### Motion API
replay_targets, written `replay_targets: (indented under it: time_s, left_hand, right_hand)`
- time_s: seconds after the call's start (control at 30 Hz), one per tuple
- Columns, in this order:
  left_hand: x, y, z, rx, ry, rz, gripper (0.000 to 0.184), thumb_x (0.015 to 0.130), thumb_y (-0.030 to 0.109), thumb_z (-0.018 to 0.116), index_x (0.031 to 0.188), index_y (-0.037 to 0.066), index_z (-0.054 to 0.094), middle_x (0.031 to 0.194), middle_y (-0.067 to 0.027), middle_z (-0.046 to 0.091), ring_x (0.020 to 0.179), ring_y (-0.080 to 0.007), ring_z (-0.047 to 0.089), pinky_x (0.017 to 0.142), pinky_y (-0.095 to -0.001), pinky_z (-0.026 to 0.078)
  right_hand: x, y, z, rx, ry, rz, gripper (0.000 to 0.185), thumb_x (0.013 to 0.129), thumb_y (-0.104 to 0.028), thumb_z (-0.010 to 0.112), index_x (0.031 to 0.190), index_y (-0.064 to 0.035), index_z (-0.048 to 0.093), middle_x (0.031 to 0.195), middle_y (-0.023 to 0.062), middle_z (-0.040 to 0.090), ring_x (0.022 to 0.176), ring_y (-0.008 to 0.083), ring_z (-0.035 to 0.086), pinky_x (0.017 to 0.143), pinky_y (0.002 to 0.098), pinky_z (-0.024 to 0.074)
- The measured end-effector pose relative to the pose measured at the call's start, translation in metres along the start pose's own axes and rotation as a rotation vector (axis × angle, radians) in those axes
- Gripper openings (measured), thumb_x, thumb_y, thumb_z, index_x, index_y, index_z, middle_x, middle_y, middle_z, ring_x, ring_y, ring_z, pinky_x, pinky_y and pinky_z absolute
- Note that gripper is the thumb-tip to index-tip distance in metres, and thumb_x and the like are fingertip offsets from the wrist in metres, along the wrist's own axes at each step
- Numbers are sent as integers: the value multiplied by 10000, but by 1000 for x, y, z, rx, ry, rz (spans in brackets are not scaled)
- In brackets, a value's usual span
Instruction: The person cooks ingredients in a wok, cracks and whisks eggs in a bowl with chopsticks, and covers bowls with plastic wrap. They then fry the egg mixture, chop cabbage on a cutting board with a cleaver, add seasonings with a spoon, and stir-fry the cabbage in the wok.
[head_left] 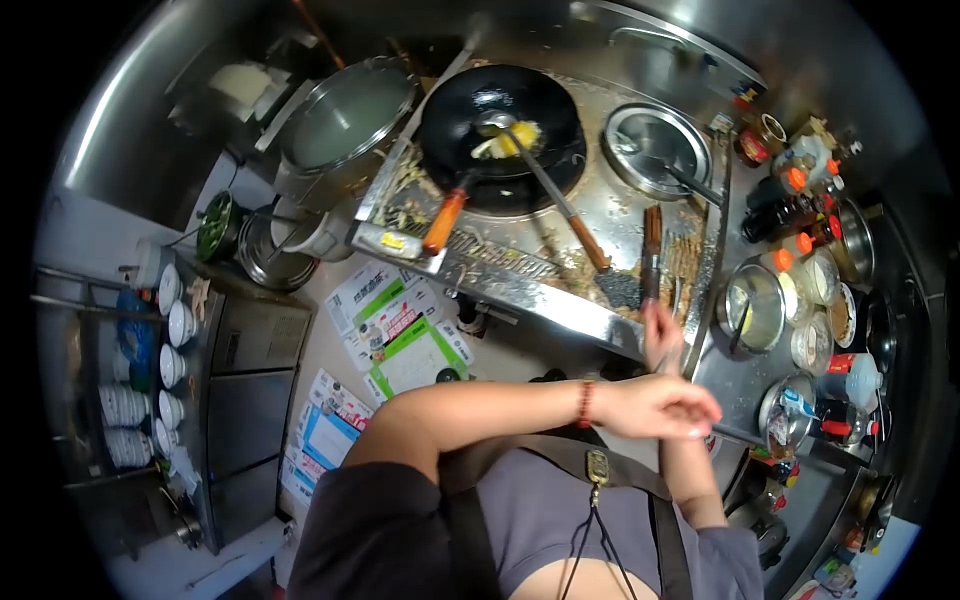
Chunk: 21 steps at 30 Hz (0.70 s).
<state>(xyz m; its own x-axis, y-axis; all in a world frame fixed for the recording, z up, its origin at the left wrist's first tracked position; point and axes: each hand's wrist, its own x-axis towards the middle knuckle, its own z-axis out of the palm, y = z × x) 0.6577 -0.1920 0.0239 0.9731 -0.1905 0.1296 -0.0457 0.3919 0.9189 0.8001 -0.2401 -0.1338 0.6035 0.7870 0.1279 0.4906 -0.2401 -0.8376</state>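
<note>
Gripping the brush (pixel 651 262) right of the wok (pixel 455 115), the right hand (pixel 661 338) reached the stove's (pixel 560 308) near edge; the left hand (pixel 662 407), nearer, curled loosely.

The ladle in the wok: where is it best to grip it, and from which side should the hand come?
I would take the ladle by the wooden end of its handle, coming from the front edge of the stove. The handle slants out past the rim of the wok toward that edge, so the wood looks easy to reach.
</note>
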Motion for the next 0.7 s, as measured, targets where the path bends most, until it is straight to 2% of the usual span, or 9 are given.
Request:
replay_targets:
  time_s: [0.07,0.17,0.27,0.4,0.43,0.57,0.6,0.63,0.7]
  left_hand:
    - [-74,17,-3,-79,-26,-59,387,887,80,551,1246,-3,434,1133,-93,552,1066,-125,530,920,-267,435]
    - [-185,-12,-15,-44,316,-81,401,879,75,559,1253,18,426,1132,-89,553,1033,-130,552,898,-265,450]
    - [-307,-52,-8,58,818,-120,388,854,96,598,1213,26,465,1102,-97,560,1016,-131,543,894,-267,451]
    - [-501,-114,22,90,1345,-139,327,848,54,590,1156,2,492,1015,-98,607,928,-126,575,813,-249,463]
    - [-556,-142,33,88,1491,-200,323,823,43,609,1126,3,505,946,-77,616,875,-124,587,782,-251,471]
    - [-707,-239,81,46,2032,-53,231,781,30,632,1005,21,574,869,-47,612,795,-126,581,718,-253,484]
    - [-724,-241,91,84,2108,-29,228,771,41,644,990,29,582,860,-44,615,791,-127,582,712,-259,486]
    - [-734,-234,90,119,2176,-16,224,762,52,656,976,36,590,852,-42,617,786,-127,582,705,-265,488]
    - [-747,-201,85,48,2230,-166,244,728,84,691,950,41,599,840,-59,629,786,-145,594,716,-281,490]
  right_hand:
    - [51,-21,27,17,55,-228,280,883,-203,553,1081,-8,583,1005,179,623,903,235,616,775,315,468]
    - [95,-65,82,-143,-215,-59,548,812,-374,620,1213,-23,499,1072,220,597,998,325,587,849,371,453]
    - [104,-96,126,-489,-379,-43,567,735,-280,693,1207,-22,512,996,225,627,950,293,617,826,344,469]
    - [97,-117,120,-72,-213,11,410,811,25,574,1215,15,503,1155,129,584,955,156,583,802,263,469]
    - [86,-121,103,-284,-252,-10,415,823,56,541,1233,10,490,1182,118,556,992,151,555,834,259,449]
    - [3,-224,74,-413,-230,197,357,865,-118,551,1212,-37,542,1159,135,590,967,179,575,810,306,460]
    - [17,-159,66,87,-242,252,352,869,-147,556,1198,-21,548,1078,150,628,950,178,588,811,312,461]
    - [-12,-233,93,-696,-237,-46,354,863,-105,558,1199,6,539,1108,172,610,990,197,577,852,315,449]
    - [24,-125,99,-142,-197,76,388,862,-86,542,1227,39,502,1260,153,517,1080,226,535,903,324,415]
